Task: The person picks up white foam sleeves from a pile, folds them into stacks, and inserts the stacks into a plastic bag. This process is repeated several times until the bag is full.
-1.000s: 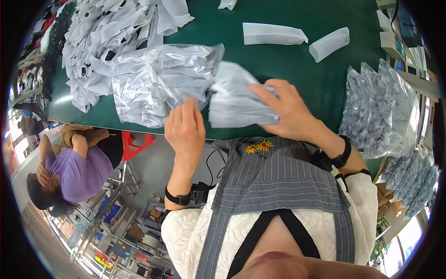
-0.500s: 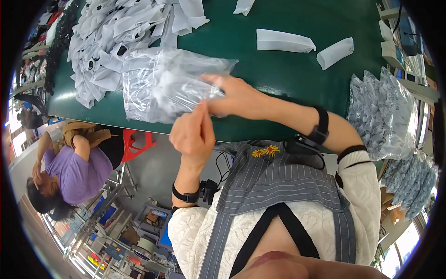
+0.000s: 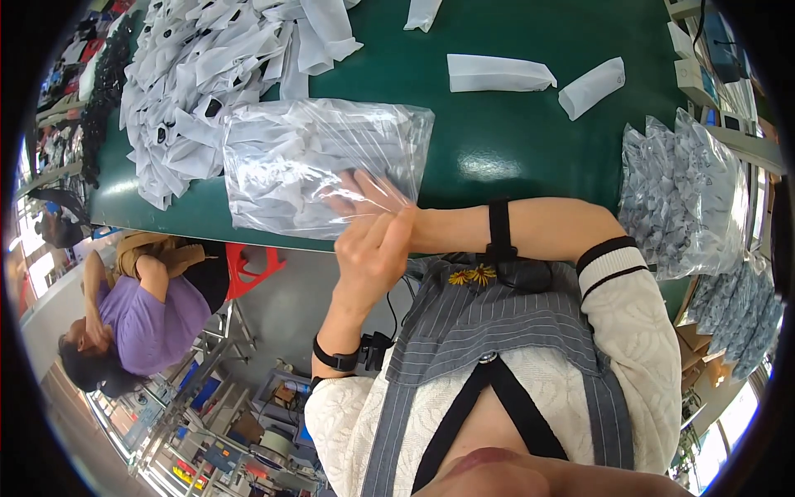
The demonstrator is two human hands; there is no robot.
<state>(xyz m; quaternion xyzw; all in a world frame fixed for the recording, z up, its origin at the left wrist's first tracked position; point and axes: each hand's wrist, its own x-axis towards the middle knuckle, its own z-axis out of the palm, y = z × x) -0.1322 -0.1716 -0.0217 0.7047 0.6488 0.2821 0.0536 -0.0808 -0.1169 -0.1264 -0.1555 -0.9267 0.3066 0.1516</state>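
Clear bag (image 3: 277, 166), one, packed with white packets: lay flat by the near edge of the green tabletop (image 3: 530, 145), left of its middle, long axis running roughly along that edge. Left hand (image 3: 373, 247), at the bag's near right corner: fingers curled, thumb and forefinger pinched on the film. Right hand (image 3: 364, 195), the farther in: reached leftward from the bag's right end, fingers slightly spread beneath the film; any hold on a packet could not be told. Heap of white pieces (image 3: 207, 87): beyond the bag, toward the far left corner.
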